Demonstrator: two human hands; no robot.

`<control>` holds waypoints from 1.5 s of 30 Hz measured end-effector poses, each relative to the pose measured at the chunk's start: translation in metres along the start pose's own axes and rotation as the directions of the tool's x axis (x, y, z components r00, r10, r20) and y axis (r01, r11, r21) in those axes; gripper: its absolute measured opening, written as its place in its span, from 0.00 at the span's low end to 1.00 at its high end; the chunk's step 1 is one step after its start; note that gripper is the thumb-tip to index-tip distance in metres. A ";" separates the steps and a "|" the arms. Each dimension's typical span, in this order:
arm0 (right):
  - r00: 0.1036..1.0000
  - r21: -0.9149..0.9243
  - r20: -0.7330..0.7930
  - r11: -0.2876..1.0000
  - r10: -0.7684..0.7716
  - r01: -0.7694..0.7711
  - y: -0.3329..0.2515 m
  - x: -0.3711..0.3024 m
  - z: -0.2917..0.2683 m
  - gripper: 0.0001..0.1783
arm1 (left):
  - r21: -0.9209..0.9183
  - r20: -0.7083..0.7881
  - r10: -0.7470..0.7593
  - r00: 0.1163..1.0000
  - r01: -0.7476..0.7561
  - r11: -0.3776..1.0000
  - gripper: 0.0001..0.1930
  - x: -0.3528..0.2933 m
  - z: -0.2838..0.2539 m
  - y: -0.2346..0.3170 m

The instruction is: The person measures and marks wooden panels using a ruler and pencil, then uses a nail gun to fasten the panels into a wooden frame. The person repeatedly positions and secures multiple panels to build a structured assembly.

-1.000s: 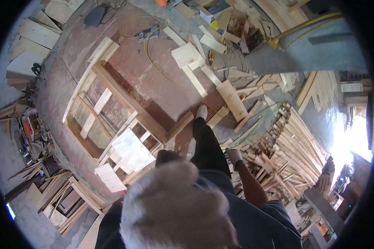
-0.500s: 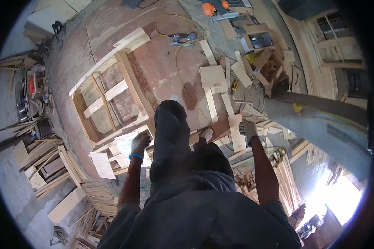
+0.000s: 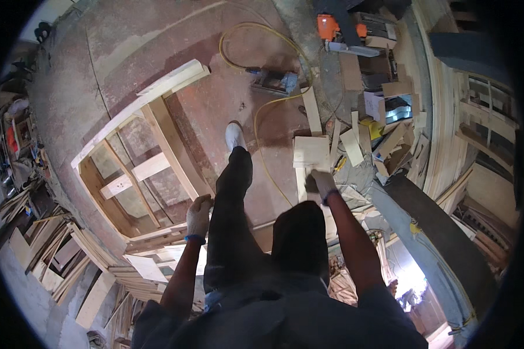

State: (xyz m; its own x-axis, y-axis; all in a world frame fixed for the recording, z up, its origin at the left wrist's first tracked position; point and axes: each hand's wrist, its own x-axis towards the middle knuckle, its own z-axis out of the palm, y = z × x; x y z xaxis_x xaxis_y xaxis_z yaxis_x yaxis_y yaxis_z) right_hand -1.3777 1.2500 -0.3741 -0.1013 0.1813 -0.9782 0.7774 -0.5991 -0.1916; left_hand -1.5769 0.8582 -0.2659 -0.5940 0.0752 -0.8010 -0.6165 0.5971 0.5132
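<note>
Wooden frame (image 3: 140,168) lies flat on the reddish floor (image 3: 157,52), and your left hand (image 3: 199,214) sits at its near right corner, just where the long right rail meets the lower stack of boards. Judge it as heavy and stiff: long solid rails with cross pieces between them, too broad to lift from one point without it racking. Sawn timber is dry and grippy rather than slick, but expect splinters and sharp edges, so the light work glove you wear on that hand is welcome. Take it by the rails close to a joint, never by the thin cross slats inside.

Your left arm drops straight down beside your left leg, elbow nearly locked, gloved fingers curled loosely inward. They are close against the frame's corner, yet I cannot tell whether they actually grip the rail or merely hang just beside it.

Your right hand (image 3: 320,183), also gloved, is to the right of the frame, well apart from it, reaching toward a pale square board (image 3: 310,151) among loose offcuts. Its fingers are bent, and whether they have closed on a piece is not clear.

Beyond the frame's far right corner lie a power tool (image 3: 272,81) and its yellow cable (image 3: 262,134), looping across the floor toward your forward foot (image 3: 235,137).
</note>
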 end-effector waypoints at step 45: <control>0.700 -0.664 0.714 0.317 0.000 0.677 -0.424 -0.276 0.197 0.16 | -0.661 -0.282 0.141 0.949 -0.299 0.688 0.22 -0.079 0.091 0.214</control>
State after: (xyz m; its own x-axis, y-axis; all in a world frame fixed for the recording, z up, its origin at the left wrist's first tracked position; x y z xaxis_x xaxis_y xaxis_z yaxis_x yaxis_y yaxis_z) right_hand -1.8013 1.3007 -0.0385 -0.5138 -0.4302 -0.7422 0.5904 0.4504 -0.6698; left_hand -1.6147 1.0526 -0.1212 -0.7966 -0.0695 -0.6005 -0.5883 -0.1395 0.7965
